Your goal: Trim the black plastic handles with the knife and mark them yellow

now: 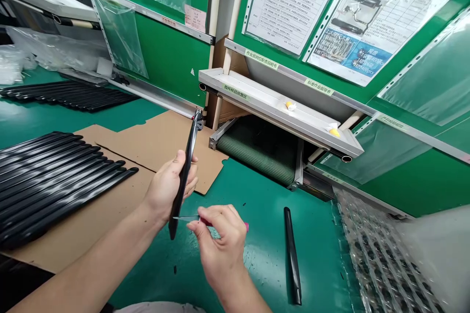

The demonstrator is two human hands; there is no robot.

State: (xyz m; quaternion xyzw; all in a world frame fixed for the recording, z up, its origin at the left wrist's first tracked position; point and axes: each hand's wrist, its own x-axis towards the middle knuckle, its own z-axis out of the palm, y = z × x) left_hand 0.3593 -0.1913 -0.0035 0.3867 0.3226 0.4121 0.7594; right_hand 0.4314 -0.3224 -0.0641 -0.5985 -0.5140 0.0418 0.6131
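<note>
Glossy black plastic strips (47,190) lie stacked on brown cardboard (91,225) at left. The left hand (167,190) clamps one strip (185,171) upright; the right hand (220,244), just beside it, pinches a red-handled craft knife (185,218), its blade touching the strip. Another strip (292,254) lies on the green surface (235,190), with bubble wrap (382,259) at right.

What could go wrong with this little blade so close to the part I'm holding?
The bare blade in your right hand sits near the glossy black strip in your left hand; a slip could cut your left fingers or scratch the gloss. Loose black bits on the green mat could also mark strips.
</note>
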